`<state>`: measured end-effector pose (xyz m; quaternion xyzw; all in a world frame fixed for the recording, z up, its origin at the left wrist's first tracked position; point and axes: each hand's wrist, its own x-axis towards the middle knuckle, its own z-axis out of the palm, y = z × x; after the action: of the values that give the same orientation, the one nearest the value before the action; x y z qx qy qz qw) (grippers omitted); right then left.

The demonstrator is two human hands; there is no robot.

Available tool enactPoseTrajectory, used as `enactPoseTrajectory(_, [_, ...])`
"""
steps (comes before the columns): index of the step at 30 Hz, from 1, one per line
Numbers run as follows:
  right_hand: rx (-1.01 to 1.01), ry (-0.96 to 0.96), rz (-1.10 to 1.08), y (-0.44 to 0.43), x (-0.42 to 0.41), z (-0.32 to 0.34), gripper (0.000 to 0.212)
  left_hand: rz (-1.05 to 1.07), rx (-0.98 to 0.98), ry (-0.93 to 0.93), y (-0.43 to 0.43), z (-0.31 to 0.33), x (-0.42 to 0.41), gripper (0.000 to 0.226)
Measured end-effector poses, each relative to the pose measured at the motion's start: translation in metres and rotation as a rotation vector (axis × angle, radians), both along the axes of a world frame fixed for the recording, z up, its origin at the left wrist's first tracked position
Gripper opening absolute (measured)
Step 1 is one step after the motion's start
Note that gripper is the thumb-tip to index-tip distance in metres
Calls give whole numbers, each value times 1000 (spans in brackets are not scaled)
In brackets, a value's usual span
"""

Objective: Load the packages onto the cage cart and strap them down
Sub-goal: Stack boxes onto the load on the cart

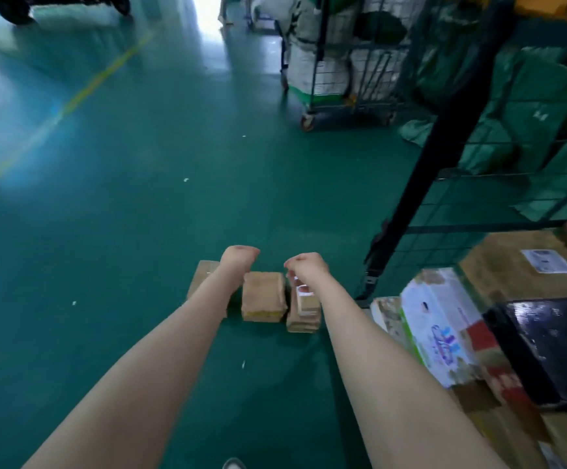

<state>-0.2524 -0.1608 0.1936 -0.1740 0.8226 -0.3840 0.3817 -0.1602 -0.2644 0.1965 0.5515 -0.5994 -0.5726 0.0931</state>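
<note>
Three small brown cardboard packages lie side by side on the green floor: a left one (203, 276), a middle one (263, 296) and a right one (304, 308) with a white label. My left hand (238, 258) reaches down over the left package, fingers curled away from the camera. My right hand (306, 266) hovers at the top of the right package, its fingers also hidden. To the right stands the cage cart (444, 143) with a dark frame and wire mesh. It holds a labelled brown box (509, 265), a white printed box (441, 323) and a black package (546, 346).
Green bags (529, 106) fill the cart's upper part. A black strap with a buckle (373, 277) hangs along the cart's corner post. A second wheeled cage (336, 66) with white sacks stands farther back. A yellow line (72, 103) crosses the floor at left.
</note>
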Motion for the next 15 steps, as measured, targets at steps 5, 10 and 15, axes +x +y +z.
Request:
enactPoseTrajectory(5, [28, 12, 59, -58, 21, -8, 17, 63, 36, -29, -62, -17, 43, 12])
enactPoseTrajectory(10, [82, -29, 107, -108, 32, -30, 23, 136, 100, -42, -108, -39, 61, 22])
enactPoseTrajectory(15, [122, -68, 114, -158, 24, -56, 22, 157, 160, -65, -151, -61, 54, 31])
